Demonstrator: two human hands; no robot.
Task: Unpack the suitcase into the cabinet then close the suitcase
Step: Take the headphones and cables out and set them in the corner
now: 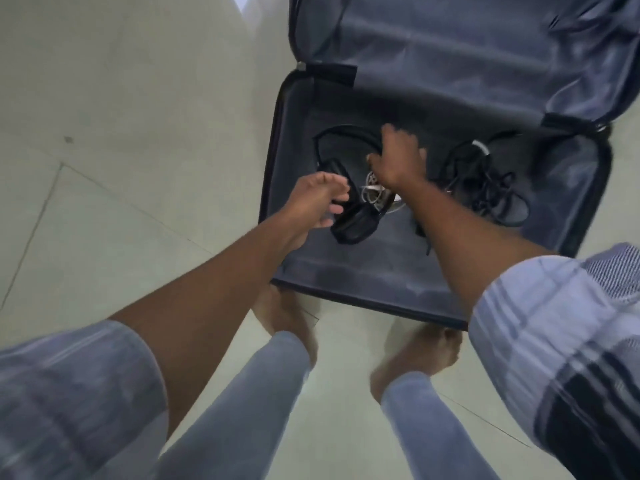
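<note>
On the floor (121, 98), lying open: suitcase (346, 289) holding black headphones (343, 188) and tangled cables (485, 188). Left hand (322, 199) reaching in, fingers spread; right hand (398, 157) closing around the headphones' band.

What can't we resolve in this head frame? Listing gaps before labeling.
- Right hand: motion blur, fingers curled away; grip on the black cable unclear.
- White coil: mostly hidden under the right wrist; identity unclear.
- Left hand: blurred; contact with the black pouch uncertain.
- Cable tangle: too blurred to count items.
- Suitcase lid: cut off by the top and right edges.
- Cabinet: not in view.
</note>
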